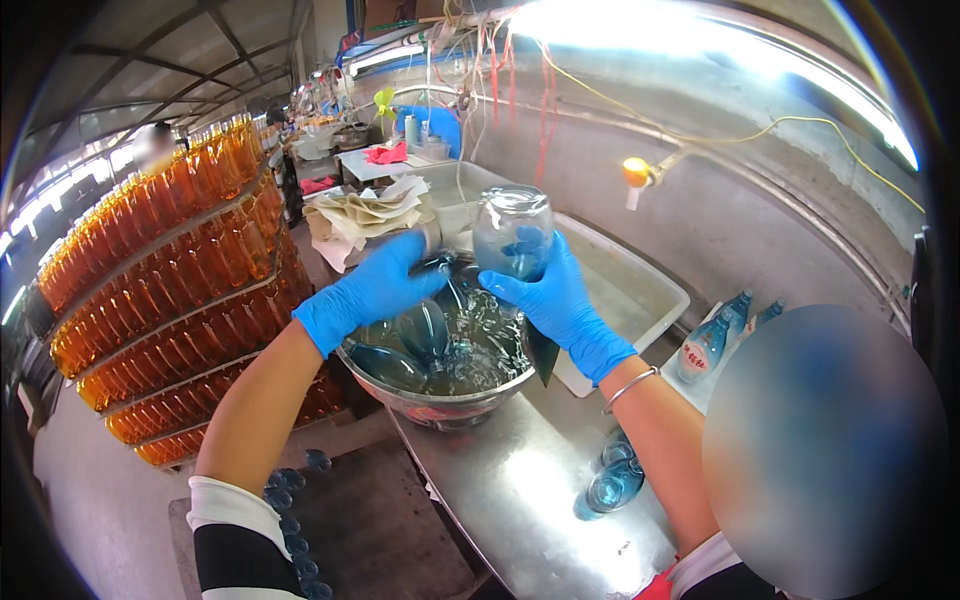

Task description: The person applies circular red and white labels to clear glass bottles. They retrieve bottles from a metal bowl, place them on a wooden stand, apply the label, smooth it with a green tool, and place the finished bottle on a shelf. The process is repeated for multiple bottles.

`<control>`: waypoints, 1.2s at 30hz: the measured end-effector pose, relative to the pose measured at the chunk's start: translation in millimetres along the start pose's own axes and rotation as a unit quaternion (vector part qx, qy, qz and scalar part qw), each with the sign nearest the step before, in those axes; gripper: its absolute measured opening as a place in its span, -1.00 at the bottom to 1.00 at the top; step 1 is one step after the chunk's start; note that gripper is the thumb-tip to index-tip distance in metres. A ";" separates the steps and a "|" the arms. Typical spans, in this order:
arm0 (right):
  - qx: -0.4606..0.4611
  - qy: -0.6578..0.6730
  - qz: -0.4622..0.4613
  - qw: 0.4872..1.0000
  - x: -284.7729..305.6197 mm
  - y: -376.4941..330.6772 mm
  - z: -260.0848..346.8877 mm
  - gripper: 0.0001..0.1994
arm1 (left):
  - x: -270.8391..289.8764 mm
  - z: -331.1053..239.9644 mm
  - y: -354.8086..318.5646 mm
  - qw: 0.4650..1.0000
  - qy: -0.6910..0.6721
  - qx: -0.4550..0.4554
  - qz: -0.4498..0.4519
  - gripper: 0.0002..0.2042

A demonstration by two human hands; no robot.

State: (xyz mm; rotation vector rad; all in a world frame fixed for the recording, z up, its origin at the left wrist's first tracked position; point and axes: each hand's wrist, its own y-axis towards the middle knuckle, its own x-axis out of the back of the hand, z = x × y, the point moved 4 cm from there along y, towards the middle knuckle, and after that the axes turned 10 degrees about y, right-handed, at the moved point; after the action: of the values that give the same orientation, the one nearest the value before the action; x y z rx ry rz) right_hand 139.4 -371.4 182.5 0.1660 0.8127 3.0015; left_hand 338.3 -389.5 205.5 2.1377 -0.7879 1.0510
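Note:
My right hand (560, 305), in a blue glove, grips a clear bluish glass bottle (513, 225) held base up over a metal basin (440, 400). Its lower part is hidden by the basin's glints and my fingers. Across the basin's left side reaches my left hand (375, 290), also gloved in blue. Its fingers are curled, and whatever they close on is hidden behind them. Below, the basin holds rippling water (485, 345), with several blue glass bottles (423, 330) lying in it.
Blue bottles (612, 485) lie on the metal table (500, 510), and labelled blue bottles (705, 345) stand at right. A pale plastic tray (640, 300) and stacked brownish sheets (365, 210) are behind the basin. Tiers of amber-filled bottles (180, 270) rise at left.

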 end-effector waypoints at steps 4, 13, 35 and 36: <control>-0.065 0.131 -0.022 0.989 5.1 1.7 -11.5 -0.31 | -41.6 25.4 -11.7 0.806 0.554 -0.064 0.199 -0.32; -0.028 -0.019 -0.024 0.999 29.1 -4.3 -12.1 -0.27 | -39.5 36.2 3.9 0.825 0.532 -0.150 0.113 -0.59; -0.054 -0.025 0.012 0.998 31.5 -18.8 -3.7 -0.27 | 6.2 -58.6 14.7 0.589 0.781 -0.207 0.006 -0.93; -0.029 -0.075 0.023 0.997 39.2 -23.8 9.3 -0.28 | 10.0 -66.4 8.4 0.595 0.780 -0.194 -0.014 -0.93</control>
State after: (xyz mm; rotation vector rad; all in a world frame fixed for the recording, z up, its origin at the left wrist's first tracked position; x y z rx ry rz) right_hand 101.5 -344.1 182.2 0.4069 0.7152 3.0056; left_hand 306.7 -347.8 248.6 0.2686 -0.0017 1.8842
